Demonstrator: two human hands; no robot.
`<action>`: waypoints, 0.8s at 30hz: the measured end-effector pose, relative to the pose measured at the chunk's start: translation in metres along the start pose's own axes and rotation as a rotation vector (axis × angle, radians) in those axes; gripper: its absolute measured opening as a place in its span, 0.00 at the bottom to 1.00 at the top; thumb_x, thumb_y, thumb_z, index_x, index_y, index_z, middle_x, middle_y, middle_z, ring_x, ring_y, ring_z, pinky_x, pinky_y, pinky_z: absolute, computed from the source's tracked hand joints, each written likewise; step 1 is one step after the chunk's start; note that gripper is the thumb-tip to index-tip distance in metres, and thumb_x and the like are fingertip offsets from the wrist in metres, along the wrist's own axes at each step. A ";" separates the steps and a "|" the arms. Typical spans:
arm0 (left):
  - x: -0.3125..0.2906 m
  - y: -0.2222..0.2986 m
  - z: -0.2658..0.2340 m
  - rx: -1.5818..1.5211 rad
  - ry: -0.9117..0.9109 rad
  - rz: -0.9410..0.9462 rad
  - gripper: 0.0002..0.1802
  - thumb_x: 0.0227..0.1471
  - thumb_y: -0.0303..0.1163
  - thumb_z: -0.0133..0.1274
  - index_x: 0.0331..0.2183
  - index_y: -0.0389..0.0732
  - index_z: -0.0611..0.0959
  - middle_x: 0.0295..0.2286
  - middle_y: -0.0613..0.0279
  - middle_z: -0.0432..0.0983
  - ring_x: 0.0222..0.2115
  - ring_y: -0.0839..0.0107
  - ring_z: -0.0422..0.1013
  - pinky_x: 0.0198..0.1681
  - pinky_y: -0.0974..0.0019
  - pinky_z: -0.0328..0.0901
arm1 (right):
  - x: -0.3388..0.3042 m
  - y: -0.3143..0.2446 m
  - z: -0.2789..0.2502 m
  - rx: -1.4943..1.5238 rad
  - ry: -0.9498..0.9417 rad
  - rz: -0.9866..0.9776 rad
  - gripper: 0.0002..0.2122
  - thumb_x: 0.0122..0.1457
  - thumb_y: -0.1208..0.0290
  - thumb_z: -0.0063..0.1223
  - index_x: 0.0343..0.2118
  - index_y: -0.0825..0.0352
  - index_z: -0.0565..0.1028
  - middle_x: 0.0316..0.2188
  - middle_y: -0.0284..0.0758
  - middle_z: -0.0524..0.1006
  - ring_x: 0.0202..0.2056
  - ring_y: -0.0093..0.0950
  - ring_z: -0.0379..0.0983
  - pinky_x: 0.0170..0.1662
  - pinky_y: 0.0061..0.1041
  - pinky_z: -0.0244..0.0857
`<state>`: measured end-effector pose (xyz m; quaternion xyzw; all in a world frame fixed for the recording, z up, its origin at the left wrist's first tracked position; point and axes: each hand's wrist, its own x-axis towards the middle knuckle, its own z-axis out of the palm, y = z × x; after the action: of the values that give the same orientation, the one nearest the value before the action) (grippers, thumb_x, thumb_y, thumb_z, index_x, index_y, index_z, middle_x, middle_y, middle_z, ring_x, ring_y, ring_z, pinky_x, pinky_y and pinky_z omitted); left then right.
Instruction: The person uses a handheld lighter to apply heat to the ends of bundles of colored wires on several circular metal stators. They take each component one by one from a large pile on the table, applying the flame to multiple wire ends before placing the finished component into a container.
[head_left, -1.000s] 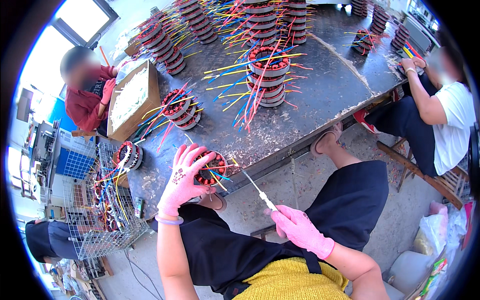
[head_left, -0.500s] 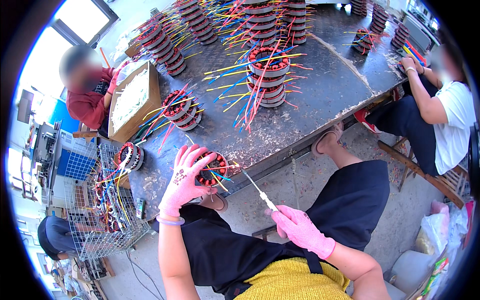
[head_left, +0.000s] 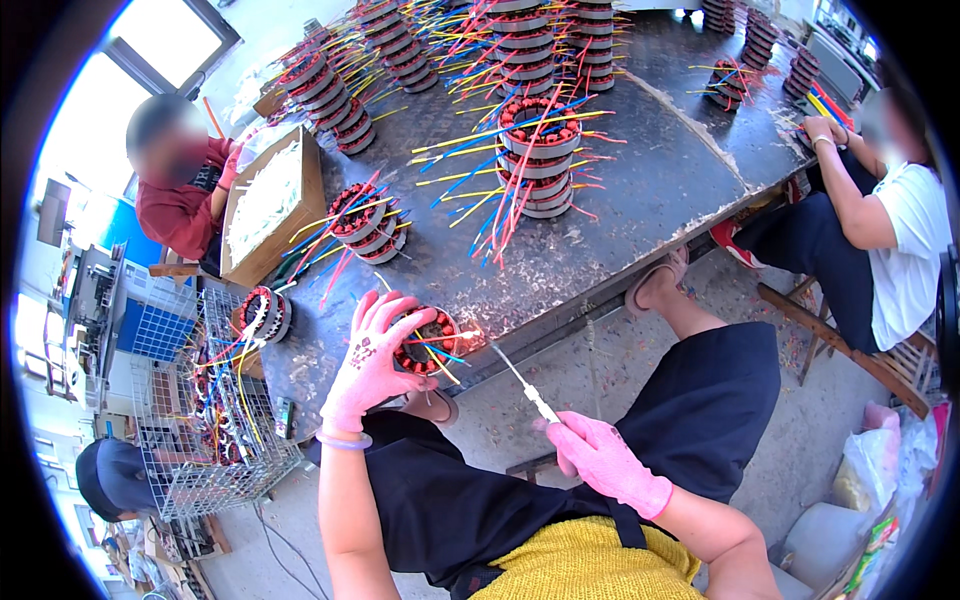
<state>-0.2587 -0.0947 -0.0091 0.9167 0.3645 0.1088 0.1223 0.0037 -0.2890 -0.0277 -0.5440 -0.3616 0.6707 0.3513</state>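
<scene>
My left hand (head_left: 372, 352), in a pink glove, grips a ring-shaped motor stator (head_left: 414, 352) with red windings near the table's front edge. Blue and yellow wires poke out of the stator toward the right. Fingers at the top and thumb below wrap its side, hiding part of the ring. Closed round a white handle, my right hand (head_left: 605, 462), also pink-gloved, holds a slim rod-like tool (head_left: 530, 388). Its thin shaft points up and left toward the stator, with the tip apart from it. A small reddish glow shows between tip and stator.
Several stacked stators (head_left: 540, 160) with loose wires stand on the dark table (head_left: 640, 170). A cardboard box (head_left: 268, 205) of white strips is at the left, above a wire basket (head_left: 215, 440) of wired parts. People sit at the left (head_left: 185, 205) and right (head_left: 880, 215).
The tool's tip has drawn slightly right and down, away from the stator. A reddish glow now shows beside the stator's wires. My left hand keeps its hold.
</scene>
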 end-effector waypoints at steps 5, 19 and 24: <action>0.007 0.002 0.001 -0.071 0.005 0.022 0.45 0.22 0.42 0.74 0.49 0.47 0.77 0.51 0.61 0.70 0.60 0.56 0.60 0.69 0.46 0.44 | -0.003 0.010 -0.006 0.096 0.021 0.022 0.17 0.69 0.63 0.42 0.50 0.71 0.74 0.19 0.26 0.68 0.21 0.16 0.64 0.26 0.22 0.62; -0.010 0.045 -0.025 -0.531 0.069 -0.251 0.54 0.22 0.57 0.75 0.51 0.39 0.75 0.49 0.58 0.72 0.60 0.58 0.61 0.69 0.49 0.42 | -0.036 0.008 -0.043 0.322 0.047 -0.060 0.15 0.69 0.64 0.46 0.50 0.71 0.75 0.17 0.24 0.67 0.20 0.13 0.59 0.24 0.16 0.52; -0.011 0.062 -0.037 -0.563 0.104 -0.190 0.57 0.18 0.59 0.76 0.51 0.39 0.76 0.49 0.59 0.72 0.59 0.60 0.62 0.69 0.49 0.39 | -0.046 -0.003 -0.047 0.304 0.061 -0.065 0.16 0.69 0.64 0.45 0.50 0.72 0.75 0.16 0.24 0.67 0.19 0.13 0.58 0.24 0.16 0.52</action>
<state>-0.2377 -0.1406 0.0440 0.8017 0.4098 0.2404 0.3626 0.0575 -0.3227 -0.0104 -0.4928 -0.2624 0.6892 0.4618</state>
